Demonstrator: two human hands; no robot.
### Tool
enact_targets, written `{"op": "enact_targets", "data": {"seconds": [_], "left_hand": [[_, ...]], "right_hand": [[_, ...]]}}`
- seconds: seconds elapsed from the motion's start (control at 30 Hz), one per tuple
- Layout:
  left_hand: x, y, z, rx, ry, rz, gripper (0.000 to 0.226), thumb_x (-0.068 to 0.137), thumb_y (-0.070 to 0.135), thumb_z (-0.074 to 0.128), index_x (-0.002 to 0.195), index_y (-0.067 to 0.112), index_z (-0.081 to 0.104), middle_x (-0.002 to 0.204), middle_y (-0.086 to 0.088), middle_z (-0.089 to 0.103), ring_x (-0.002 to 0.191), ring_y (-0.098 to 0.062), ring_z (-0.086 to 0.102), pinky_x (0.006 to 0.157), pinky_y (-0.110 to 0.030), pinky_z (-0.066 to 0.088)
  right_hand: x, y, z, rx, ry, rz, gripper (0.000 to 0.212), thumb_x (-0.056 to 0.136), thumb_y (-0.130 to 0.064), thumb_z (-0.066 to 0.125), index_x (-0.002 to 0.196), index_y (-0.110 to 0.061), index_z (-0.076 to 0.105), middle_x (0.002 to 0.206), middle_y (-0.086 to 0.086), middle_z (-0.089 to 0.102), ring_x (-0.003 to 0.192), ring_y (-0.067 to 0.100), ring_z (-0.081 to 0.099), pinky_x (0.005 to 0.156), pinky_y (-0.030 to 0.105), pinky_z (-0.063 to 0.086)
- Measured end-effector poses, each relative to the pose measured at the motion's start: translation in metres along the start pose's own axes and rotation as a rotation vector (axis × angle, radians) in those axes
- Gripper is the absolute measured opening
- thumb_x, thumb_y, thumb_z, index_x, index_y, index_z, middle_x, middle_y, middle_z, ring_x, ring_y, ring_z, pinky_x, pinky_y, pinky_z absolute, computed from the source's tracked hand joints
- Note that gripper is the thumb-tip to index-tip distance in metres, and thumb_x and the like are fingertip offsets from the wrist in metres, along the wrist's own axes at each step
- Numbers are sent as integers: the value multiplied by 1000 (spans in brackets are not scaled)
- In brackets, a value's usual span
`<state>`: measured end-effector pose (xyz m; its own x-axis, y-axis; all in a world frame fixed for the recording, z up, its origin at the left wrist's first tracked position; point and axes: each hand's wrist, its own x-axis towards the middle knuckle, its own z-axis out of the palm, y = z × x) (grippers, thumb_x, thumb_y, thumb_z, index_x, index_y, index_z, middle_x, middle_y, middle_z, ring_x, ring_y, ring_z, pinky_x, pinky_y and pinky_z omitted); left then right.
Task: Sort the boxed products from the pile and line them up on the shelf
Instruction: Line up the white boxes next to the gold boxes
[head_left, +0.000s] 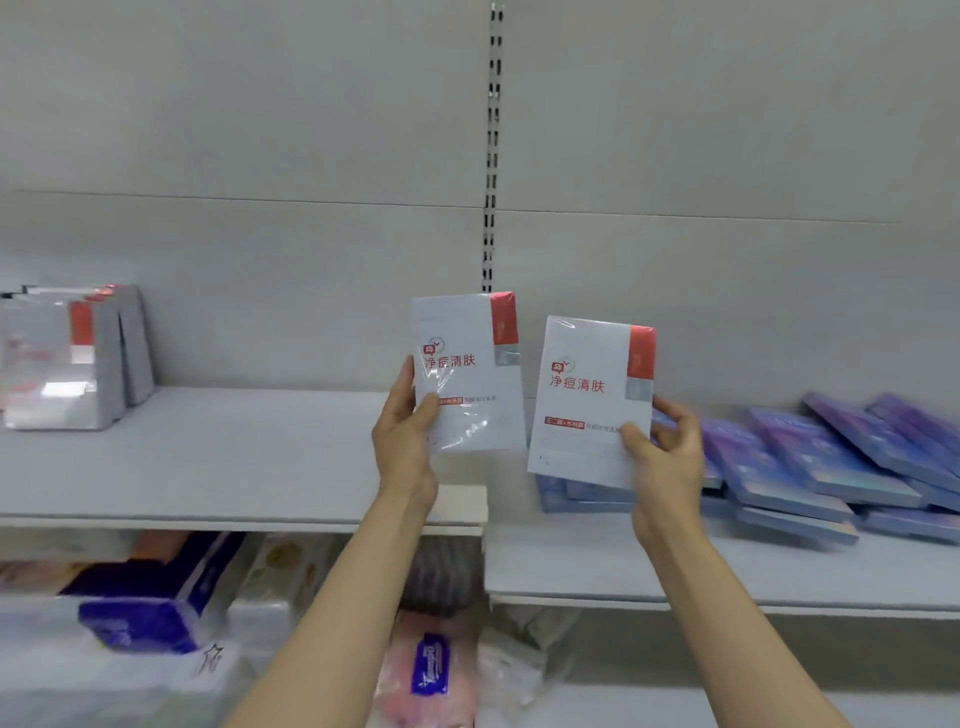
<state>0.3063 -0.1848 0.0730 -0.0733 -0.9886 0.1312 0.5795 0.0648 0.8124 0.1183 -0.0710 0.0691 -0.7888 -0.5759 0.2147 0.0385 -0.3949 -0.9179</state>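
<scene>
- White boxes with a red corner stripe and red Chinese print are held up in front of the shelf, one in each hand.
- The left hand (402, 441) pinches the left white box (467, 371) at its lower left edge, thumb on the front.
- The right hand (667, 457) pinches the right white box (589, 400) at its lower right corner, slightly tilted.
- Both boxes are near each other but apart.
- Purple-blue boxes (810, 462) lie in a loose pile on the right shelf board (675, 577).
- More white boxes (62, 358) stand in a row at far left on the left shelf board (208, 457).
</scene>
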Motion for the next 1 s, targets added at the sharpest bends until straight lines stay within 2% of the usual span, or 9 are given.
{"op": "enact_targets", "data": {"seconds": [0.07, 0.13, 0.3, 0.43, 0.57, 0.73, 0.87, 1.0], "left_hand": [[3, 28, -30, -7, 5, 14, 53, 93, -3, 57, 139, 23, 54, 127, 3, 66, 109, -16, 68, 88, -30, 57], [7, 54, -60, 19, 3, 30, 52, 93, -2, 57, 139, 21, 54, 126, 4, 67, 106, -14, 69, 82, -27, 58], [16, 103, -132, 38, 11, 56, 51, 94, -1, 57, 140, 21, 54, 128, 2, 66, 109, -17, 67, 89, -33, 57], [19, 132, -180, 26, 43, 53, 50, 94, 0, 55, 137, 25, 55, 124, 3, 68, 107, -18, 68, 86, -35, 58], [29, 153, -217, 21, 74, 48, 49, 94, 1, 56, 135, 27, 58, 124, 1, 69, 108, -21, 68, 90, -41, 56], [39, 172, -251, 29, 119, 104, 51, 92, 0, 56, 137, 25, 56, 118, 4, 71, 104, -15, 69, 77, -27, 58], [45, 180, -278, 60, 159, 142, 52, 92, 3, 57, 138, 26, 56, 122, 5, 69, 108, -17, 68, 84, -33, 57], [48, 193, -306, 60, 219, 153, 52, 92, 3, 58, 137, 29, 57, 118, 4, 71, 103, -16, 70, 77, -30, 58]], "right_hand": [[-23, 3, 32, 28, -28, 19, 37, 91, 2, 60, 119, -21, 52, 112, 12, 66, 97, 22, 65, 58, 17, 52], [-48, 6, 63, 64, -47, 33, 39, 91, 3, 59, 123, -17, 49, 110, 10, 66, 94, 18, 66, 56, 16, 52], [-100, 17, 129, 109, -65, 47, 38, 90, 3, 60, 119, -20, 50, 111, 10, 65, 96, 20, 66, 59, 17, 53], [-134, 26, 171, 123, -107, 55, 38, 90, 4, 59, 118, -21, 51, 107, 8, 65, 93, 18, 65, 58, 15, 52], [-153, 30, 207, 110, -184, 93, 36, 91, 1, 60, 113, -27, 52, 108, 5, 68, 96, 18, 68, 62, 21, 54], [-166, 38, 242, 67, -276, 91, 38, 91, 0, 59, 121, -22, 52, 111, 8, 67, 98, 18, 66, 63, 18, 51], [-177, 43, 270, 93, -324, 98, 39, 92, 0, 59, 125, -17, 50, 112, 10, 65, 90, 14, 66, 56, 13, 50], [-192, 50, 300, 106, -366, 106, 39, 92, 0, 59, 125, -18, 49, 113, 10, 65, 93, 15, 67, 57, 13, 51]]}}
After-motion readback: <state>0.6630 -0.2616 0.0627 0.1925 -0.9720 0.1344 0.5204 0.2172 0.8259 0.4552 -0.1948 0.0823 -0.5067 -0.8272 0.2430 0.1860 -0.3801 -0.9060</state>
